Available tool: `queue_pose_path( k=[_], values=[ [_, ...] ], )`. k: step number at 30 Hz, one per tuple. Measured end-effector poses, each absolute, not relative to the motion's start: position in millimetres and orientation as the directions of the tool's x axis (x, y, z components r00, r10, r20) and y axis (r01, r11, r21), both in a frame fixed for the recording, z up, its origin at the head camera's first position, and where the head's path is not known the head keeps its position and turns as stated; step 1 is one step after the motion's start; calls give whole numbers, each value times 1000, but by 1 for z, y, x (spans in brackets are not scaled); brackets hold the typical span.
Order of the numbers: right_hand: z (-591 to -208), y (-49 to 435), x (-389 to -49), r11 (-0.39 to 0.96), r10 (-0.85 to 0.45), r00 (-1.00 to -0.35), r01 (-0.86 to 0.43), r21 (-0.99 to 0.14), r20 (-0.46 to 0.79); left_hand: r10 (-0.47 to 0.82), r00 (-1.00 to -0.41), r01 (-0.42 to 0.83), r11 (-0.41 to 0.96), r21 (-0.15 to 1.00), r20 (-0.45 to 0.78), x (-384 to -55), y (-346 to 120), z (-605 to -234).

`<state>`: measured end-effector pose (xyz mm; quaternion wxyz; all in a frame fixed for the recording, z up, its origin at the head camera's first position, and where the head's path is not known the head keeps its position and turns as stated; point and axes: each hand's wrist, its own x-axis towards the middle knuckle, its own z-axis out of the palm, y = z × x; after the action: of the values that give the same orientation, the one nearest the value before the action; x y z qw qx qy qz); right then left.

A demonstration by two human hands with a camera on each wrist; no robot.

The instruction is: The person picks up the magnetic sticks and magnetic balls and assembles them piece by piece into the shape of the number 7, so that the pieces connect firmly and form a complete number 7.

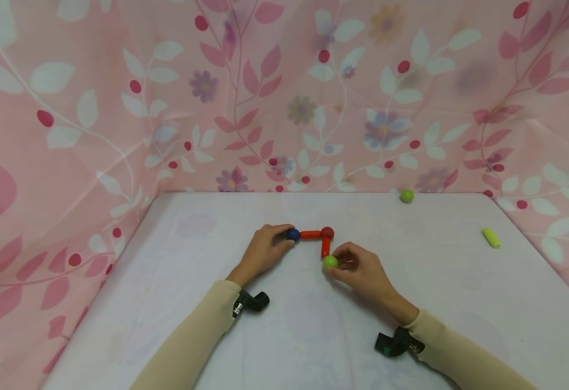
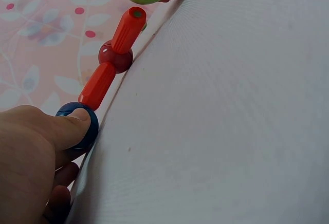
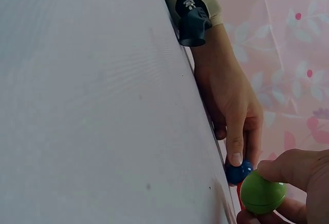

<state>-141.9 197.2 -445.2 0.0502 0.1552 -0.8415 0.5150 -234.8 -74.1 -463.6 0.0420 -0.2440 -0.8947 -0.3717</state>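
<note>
My left hand (image 1: 263, 251) pinches a blue ball (image 2: 77, 124) between thumb and fingers. From that ball a red rod (image 1: 310, 234) runs right to a dark red ball (image 1: 327, 233). A second red rod (image 2: 128, 30) leaves the dark red ball toward me, its free end showing a small dark spot in the left wrist view. My right hand (image 1: 362, 271) pinches a green ball (image 3: 262, 191) just beyond that free end. In the left wrist view a narrow gap shows between rod end and green ball.
Another green ball (image 1: 407, 196) lies at the table's back edge, right of centre. A yellow-green rod (image 1: 491, 238) rests farther right. The white-covered table (image 1: 304, 336) is backed by a pink floral curtain (image 1: 284, 108).
</note>
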Motion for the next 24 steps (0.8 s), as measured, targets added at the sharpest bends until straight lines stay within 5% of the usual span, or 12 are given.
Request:
queue_pose_path(
  k=[24],
  values=[
    [-452, 186, -142, 444, -201, -938, -343, -828, 281, 405, -878, 469, 611, 638, 257, -234, -74, -462]
  ],
)
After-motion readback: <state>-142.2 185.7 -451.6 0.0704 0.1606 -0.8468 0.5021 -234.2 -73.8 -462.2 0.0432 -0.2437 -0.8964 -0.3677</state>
